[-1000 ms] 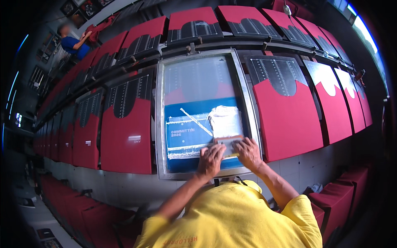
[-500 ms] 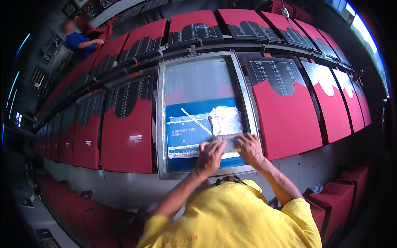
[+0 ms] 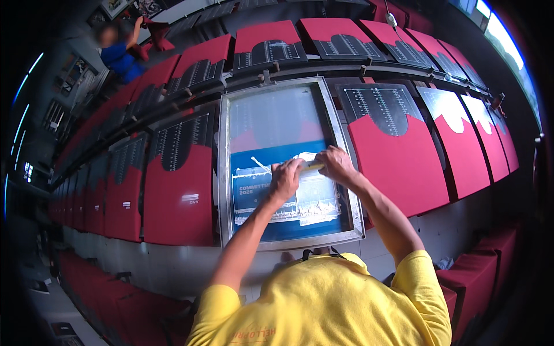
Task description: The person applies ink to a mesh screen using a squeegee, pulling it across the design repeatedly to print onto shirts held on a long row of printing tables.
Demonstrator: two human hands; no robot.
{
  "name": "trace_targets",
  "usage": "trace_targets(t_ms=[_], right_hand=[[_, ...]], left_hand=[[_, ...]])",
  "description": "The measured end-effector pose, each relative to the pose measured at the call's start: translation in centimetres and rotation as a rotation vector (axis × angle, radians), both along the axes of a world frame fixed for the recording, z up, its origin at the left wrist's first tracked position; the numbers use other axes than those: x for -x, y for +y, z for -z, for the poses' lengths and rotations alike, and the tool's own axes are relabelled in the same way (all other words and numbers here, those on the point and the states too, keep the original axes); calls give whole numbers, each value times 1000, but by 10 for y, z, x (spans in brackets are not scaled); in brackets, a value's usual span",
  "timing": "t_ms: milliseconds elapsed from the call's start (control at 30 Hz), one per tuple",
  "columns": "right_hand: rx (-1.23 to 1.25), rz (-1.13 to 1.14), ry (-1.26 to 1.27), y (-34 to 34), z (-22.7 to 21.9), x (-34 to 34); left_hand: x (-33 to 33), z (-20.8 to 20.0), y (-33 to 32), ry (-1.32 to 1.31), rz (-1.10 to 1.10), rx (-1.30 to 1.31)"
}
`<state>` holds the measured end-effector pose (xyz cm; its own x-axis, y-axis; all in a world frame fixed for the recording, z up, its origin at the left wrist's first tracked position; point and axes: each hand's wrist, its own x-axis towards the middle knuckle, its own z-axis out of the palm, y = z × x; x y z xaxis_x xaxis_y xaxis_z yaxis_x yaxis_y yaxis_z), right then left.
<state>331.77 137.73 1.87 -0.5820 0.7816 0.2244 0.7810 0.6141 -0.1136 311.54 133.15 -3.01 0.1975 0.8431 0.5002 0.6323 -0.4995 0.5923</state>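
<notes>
A metal-framed printing screen (image 3: 224, 167) lies in front of me, with blue mesh at its near part and a paler, see-through far part. Both my hands grip a squeegee (image 3: 312, 165) across the right half of the blue area. My left hand (image 3: 285, 177) is closed round its left end, my right hand (image 3: 337, 165) round its right end. White ink (image 3: 314, 194) is spread thinly on the mesh on the near side of the squeegee, and more shows just beyond it. A thin ink-coated stick (image 3: 261, 165) lies left of the squeegee, partly hidden by my left hand.
Boards with red fabric stand beside the screen, one to the right (image 3: 398, 167) and one to the left (image 3: 179, 202) with a small white print. Another row of red-covered boards (image 3: 268, 32) runs behind. At the far left a person in blue (image 3: 118, 57) holds up red cloth.
Both my hands have pushed the squeegee away from my body, from the near part of the blue area to its far part. The far person has raised an arm with red cloth.
</notes>
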Motion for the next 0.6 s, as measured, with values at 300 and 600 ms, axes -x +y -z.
trace_targets(t_ms=[300,600], right_hand=[[-212,-124,-65,-42,-59,-2],[85,-126,-129,-177,21,-43]], left_hand=[[1,-47,-47,-46,-32,-93],[-30,6,-182,143,15,1]])
